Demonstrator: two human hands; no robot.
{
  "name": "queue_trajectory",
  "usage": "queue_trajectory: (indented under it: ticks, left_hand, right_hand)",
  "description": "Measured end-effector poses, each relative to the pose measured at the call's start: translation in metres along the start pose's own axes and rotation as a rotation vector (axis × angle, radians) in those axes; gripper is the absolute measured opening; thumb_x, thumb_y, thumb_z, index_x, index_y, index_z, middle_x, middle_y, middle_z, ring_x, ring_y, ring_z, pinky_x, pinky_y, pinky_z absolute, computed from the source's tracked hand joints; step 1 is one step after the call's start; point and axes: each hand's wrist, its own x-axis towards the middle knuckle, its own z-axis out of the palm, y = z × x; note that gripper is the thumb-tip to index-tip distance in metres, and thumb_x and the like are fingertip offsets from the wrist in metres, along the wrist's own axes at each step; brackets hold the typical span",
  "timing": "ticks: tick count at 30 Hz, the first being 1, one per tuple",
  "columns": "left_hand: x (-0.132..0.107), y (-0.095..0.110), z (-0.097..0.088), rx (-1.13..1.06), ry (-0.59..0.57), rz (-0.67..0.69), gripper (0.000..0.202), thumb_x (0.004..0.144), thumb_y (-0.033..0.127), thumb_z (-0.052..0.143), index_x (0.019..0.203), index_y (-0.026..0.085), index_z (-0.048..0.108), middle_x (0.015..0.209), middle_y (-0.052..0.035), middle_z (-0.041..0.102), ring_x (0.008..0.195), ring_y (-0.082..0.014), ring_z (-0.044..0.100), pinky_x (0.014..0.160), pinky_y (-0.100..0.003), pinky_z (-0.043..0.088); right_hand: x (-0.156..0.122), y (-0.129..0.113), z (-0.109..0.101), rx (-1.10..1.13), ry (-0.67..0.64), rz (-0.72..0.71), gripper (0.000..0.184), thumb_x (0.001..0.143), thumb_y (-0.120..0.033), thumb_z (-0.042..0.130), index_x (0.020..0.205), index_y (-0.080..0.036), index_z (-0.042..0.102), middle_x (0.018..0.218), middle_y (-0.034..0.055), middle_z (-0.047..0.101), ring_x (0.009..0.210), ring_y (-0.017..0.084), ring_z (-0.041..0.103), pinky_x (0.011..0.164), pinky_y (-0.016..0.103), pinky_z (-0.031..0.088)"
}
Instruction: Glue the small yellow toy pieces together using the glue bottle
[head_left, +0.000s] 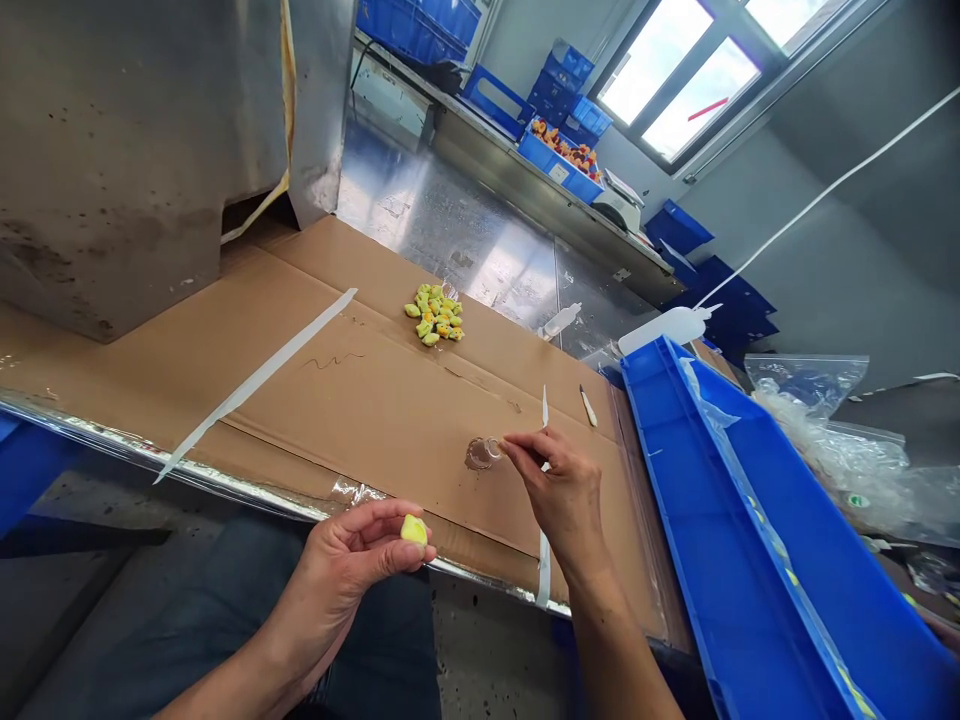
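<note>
Low over the worktop's (360, 400) front edge, the left hand (352, 565) pinches a small yellow piece (413, 529) between thumb and fingers. Just beyond, the right hand (559, 485) holds its fingertips pressed together on a small clear cup (484, 452) resting on the cardboard. A heap of yellow pieces (435, 315) lies farther back; a blue bin (757, 560) sits to the right.

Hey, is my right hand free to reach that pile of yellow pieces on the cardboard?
Probably yes: bare cardboard lies between the right hand and the pile, though its fingertips are pinching something small.
</note>
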Motion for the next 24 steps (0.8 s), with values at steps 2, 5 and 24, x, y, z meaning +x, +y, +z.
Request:
queue_trajectory:
  ticks: [2, 5, 24]
  left_hand:
    - [-0.0001, 0.0004, 0.0002, -0.003, 0.008, -0.002, 0.024, 0.064, 0.021, 0.080, 0.086, 0.018, 0.073, 0.074, -0.0036, 0.074, 0.074, -0.0188, 0.068, 0.074, -0.027, 0.049]
    - [-0.0010, 0.0003, 0.0007, -0.009, 0.028, -0.006, 0.027, 0.062, 0.021, 0.081, 0.087, 0.018, 0.074, 0.074, -0.0033, 0.074, 0.074, -0.0191, 0.068, 0.074, -0.027, 0.050]
    - [-0.0015, -0.0015, -0.0022, -0.017, -0.012, 0.012, 0.024, 0.065, 0.020, 0.079, 0.088, 0.021, 0.074, 0.074, -0.0012, 0.074, 0.074, -0.0175, 0.068, 0.074, -0.027, 0.050]
  right_hand:
    - [0.0000, 0.0008, 0.0006, -0.003, 0.001, -0.001, 0.024, 0.089, -0.036, 0.057, 0.076, -0.020, 0.069, 0.068, 0.0010, 0.061, 0.061, 0.016, 0.058, 0.057, 0.028, 0.043]
    - [0.0004, 0.0008, 0.0010, -0.004, -0.003, -0.004, 0.023, 0.089, -0.035, 0.057, 0.077, -0.020, 0.070, 0.068, 0.0008, 0.061, 0.061, 0.016, 0.057, 0.057, 0.027, 0.043]
    - [0.0024, -0.0028, 0.0025, -0.002, -0.027, 0.030, 0.009, 0.082, -0.019, 0.064, 0.076, -0.018, 0.071, 0.066, -0.0004, 0.060, 0.062, 0.016, 0.058, 0.058, 0.027, 0.040]
